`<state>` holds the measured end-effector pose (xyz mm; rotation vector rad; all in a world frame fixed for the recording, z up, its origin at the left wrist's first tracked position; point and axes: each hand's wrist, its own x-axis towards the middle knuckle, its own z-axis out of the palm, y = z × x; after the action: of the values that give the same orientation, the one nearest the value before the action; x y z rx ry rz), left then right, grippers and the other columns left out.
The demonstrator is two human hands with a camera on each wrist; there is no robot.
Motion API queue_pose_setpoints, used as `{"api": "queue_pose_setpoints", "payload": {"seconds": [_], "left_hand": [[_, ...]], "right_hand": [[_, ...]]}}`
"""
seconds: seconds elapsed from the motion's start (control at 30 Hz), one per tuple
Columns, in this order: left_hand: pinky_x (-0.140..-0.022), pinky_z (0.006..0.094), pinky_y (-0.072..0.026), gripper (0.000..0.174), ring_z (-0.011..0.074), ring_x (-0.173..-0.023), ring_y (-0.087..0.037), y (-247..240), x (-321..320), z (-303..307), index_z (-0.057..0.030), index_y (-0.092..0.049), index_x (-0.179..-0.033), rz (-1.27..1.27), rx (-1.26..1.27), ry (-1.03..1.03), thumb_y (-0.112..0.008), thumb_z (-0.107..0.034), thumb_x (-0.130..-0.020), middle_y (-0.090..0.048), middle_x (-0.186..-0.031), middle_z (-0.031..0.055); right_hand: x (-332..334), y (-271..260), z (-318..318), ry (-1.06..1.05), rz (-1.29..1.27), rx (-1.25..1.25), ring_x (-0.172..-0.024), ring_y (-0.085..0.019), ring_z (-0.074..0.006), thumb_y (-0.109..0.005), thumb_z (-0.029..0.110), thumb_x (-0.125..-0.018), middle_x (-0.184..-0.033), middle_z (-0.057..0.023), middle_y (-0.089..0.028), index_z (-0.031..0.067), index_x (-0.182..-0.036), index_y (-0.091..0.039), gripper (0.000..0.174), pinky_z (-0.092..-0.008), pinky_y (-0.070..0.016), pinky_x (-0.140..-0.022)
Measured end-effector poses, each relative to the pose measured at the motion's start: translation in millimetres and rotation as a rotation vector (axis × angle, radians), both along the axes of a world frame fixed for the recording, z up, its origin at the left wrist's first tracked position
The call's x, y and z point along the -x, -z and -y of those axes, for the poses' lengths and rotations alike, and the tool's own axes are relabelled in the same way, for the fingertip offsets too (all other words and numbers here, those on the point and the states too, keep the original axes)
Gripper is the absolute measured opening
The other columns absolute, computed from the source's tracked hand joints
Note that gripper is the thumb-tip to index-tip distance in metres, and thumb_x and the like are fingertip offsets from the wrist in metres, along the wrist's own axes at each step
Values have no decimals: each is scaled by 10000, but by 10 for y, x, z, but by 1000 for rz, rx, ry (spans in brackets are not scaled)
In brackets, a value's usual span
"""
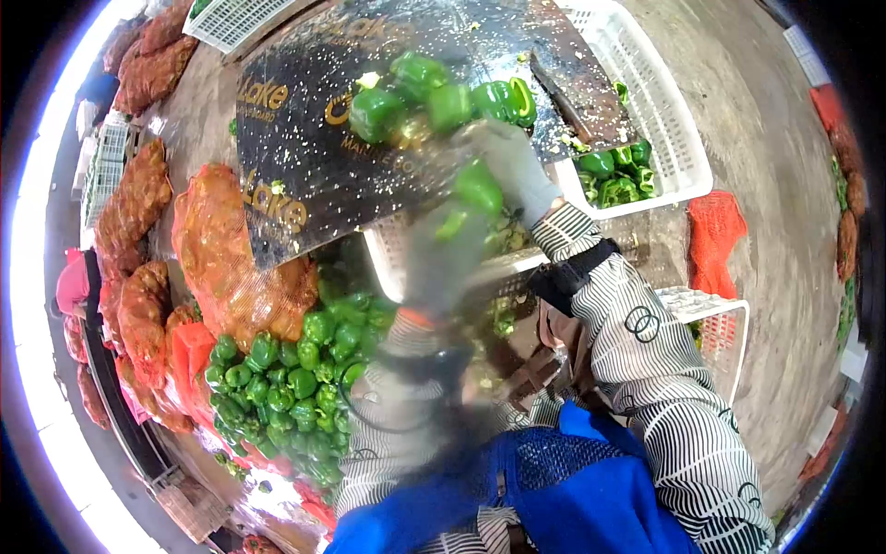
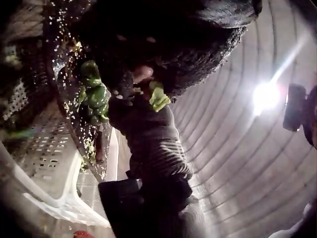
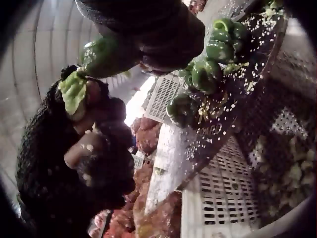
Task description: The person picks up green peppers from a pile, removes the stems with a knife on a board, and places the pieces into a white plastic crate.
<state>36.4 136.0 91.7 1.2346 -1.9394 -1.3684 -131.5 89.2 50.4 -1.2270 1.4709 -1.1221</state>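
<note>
My gloved right hand is over the near edge of the dark board, gripping a whole-looking green pepper. Just beside it, my left hand is blurred in the head view. Bare fingertips poke from its dark glove, curled, and pinch a pale green pepper piece. Several green peppers lie on the board beyond the hands, one of them cut open. Pale seeds are scattered around them.
A knife lies on the board's right part. Cut peppers fill the near end of a white crate. Another white crate is under the board. Left stand a pepper heap and a net sack.
</note>
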Motion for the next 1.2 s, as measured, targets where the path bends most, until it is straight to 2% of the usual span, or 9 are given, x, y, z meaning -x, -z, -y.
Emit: {"api": "queue_pose_setpoints", "payload": {"seconds": [0.07, 0.13, 0.27, 0.33, 0.5, 0.77, 1.0, 1.13, 1.2], "left_hand": [[-792, 338, -527, 352, 185, -878, -659, -9, 110, -122, -22, -637, -1090, 127, 124, -100, -754, -206, -814, -691, -942, 89], [-859, 384, -521, 496, 285, -949, -667, 292, 50, -198, -87, -600, -1210, 271, 658, -117, -750, -285, -781, -690, -1042, 116], [-969, 399, -482, 730, 298, -1139, -586, 293, 107, 41, -100, -453, -1386, 773, 304, 199, -768, -315, -763, -545, -1323, 140], [-997, 404, -469, 782, 304, -1197, -551, 308, 192, 110, -108, -411, -1423, 913, 392, 240, -769, -325, -763, -477, -1407, 145], [-1027, 427, -461, 743, 334, -1275, -484, 219, 560, 490, -168, -420, -1422, 581, 463, 3, -763, -293, -774, -417, -1453, 150], [-1042, 457, -436, 819, 372, -1286, -461, 552, 944, 1621, -180, -375, -1446, 854, 503, 120, -770, -301, -739, -307, -1525, 171], [-971, 505, -450, 828, 421, -1194, -505, 316, 770, 1019, -110, -403, -1344, 903, 251, -248, -791, -439, -691, -435, -1331, 202], [-854, 431, -527, 712, 307, -1030, -602, 889, -14, 1011, -72, -418, -1328, 590, 465, -186, -792, -258, -751, -532, -1230, 186], [-738, 313, -555, 627, 213, -916, -624, 595, -161, 777, -66, -415, -1348, -44, -115, -250, -730, -83, -806, -579, -1146, 145]], "right_hand": [[218, -89, 28, 154, -394, 16, -756, -604, -110, -519, 141, -961, -917, -72, -660, 33, -996, -699, 213, -230, -515, -667], [440, -191, -82, 284, -51, 56, -706, -580, -111, -507, 130, -952, -886, -68, -652, -18, -982, -690, 238, -251, -489, -604], [975, 84, -62, 390, -80, 346, -681, -557, -96, -500, 147, -955, -817, -44, -604, 4, -999, -694, 245, -229, -467, -573], [1091, -450, -222, 633, 486, 146, -674, -557, -93, -515, 166, -948, -787, -41, -605, 36, -1006, -692, 227, -227, -464, -544], [1990, -252, -486, 1065, -113, 112, -1081, -591, -306, -572, 201, -908, -1197, -211, -609, 0, -1252, -575, 398, -368, -454, -957], [1601, -327, -415, 680, -352, 54, -1054, -632, -321, -573, 207, -897, -1220, -202, -621, 39, -1250, -598, 391, -396, -474, -958], [524, 65, -188, -9, -362, -11, -1078, -617, -292, -574, 209, -875, -1179, -151, -641, 107, -1201, -628, 346, -387, -472, -960], [-46, 490, -132, -175, -254, 82, -1131, -591, -339, -416, 53, -908, -1214, -189, -612, 104, -1348, -536, 459, -409, -441, -1034], [-113, 221, -164, -187, -186, 8, -1204, -539, -325, -473, 43, -889, -1240, -188, -594, 69, -1325, -545, 443, -406, -392, -1071]]}}
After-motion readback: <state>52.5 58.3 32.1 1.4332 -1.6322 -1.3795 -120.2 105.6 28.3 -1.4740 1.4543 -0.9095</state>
